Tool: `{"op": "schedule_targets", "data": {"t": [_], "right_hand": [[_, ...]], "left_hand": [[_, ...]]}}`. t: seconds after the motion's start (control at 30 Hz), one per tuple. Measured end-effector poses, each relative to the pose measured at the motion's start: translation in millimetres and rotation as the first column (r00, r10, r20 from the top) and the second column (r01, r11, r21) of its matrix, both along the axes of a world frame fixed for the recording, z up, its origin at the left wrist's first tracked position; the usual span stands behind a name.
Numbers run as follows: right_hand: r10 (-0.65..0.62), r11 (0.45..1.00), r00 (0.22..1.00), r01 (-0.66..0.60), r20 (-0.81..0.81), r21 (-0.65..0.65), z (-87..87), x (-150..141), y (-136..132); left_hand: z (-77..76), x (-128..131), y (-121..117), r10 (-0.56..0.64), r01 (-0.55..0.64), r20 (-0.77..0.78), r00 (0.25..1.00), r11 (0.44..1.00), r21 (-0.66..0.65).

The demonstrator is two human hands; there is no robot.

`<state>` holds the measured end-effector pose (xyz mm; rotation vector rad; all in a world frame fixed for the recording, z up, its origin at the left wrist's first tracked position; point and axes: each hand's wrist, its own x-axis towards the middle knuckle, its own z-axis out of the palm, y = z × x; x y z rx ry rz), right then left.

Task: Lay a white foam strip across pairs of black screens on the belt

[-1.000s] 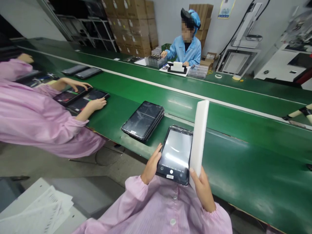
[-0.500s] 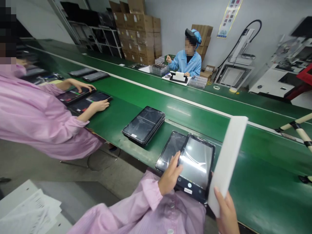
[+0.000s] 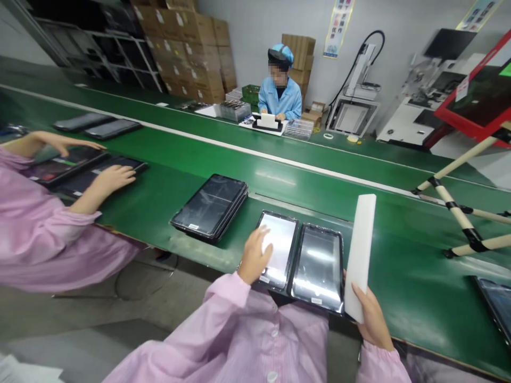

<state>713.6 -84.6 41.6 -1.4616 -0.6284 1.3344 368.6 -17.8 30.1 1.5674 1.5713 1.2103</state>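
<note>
Green tabletop [image 3: 403, 276] across the room | at left, stacked dark tablets [image 3: 209, 206] | next, left hand [image 3: 255, 256], loosely spread over bright-screened tablet [image 3: 282, 243], contact unclear | just beside, darker-screened tablet [image 3: 318, 261], lying flat near the front edge | then white slab [image 3: 361, 247], slightly tilted, gripped at lower end by right hand [image 3: 372, 314]

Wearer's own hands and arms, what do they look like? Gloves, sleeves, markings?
Left hand and right hand: both ungloved. Loose pale-pink fabric left sleeve and matching right sleeve, each ending at the wrist. They belong to a finely striped pink top with round whitish buttons down the front. No cables or markings visible on either arm.
</note>
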Motion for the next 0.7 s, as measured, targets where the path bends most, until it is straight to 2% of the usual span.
{"op": "schedule_targets", "data": {"t": [0.07, 0.17, 0.27, 0.37, 0.43, 0.5, 0.57, 0.7], "right_hand": [[0.017, 1.000, 1.000, -0.017, 0.001, 0.011, -1.2, -2, 2], [0.002, 1.000, 0.999, -0.004, 0.045, 0.029, -2.8, 1, 4], [-0.103, 0.993, 0.972, 0.089, 0.212, 0.074, -0.2, 5, -1], [-0.265, 0.961, 0.914, 0.226, 0.306, 0.158, 9.2, 3, -13], [-0.394, 0.912, 0.889, 0.348, 0.234, 0.218, 16.5, -6, -21], [-0.456, 0.871, 0.884, 0.421, 0.100, 0.255, 20.7, -21, -26], [-0.423, 0.877, 0.906, 0.405, 0.015, 0.260, 20.4, -38, -28], [-0.356, 0.908, 0.934, 0.343, 0.015, 0.240, 13.3, -61, -22]], "left_hand": [[-12.9, -28, 13, 0.116, -0.108, 0.058, 0.992, 0.986, -0.128], [-29.0, -50, 22, 0.149, -0.117, 0.111, 0.983, 0.960, -0.255], [-36.1, -50, 18, 0.123, -0.074, 0.160, 0.979, 0.956, -0.285], [-33.4, -46, 7, 0.102, -0.030, 0.213, 0.972, 0.948, -0.316], [-29.1, -46, 1, 0.084, 0.005, 0.241, 0.967, 0.937, -0.348], [-26.0, -49, -1, 0.060, 0.043, 0.257, 0.964, 0.925, -0.378], [-25.6, -53, 0, 0.045, 0.067, 0.266, 0.963, 0.916, -0.395], [-25.4, -56, 6, 0.026, 0.088, 0.274, 0.961, 0.915, -0.394]]}}
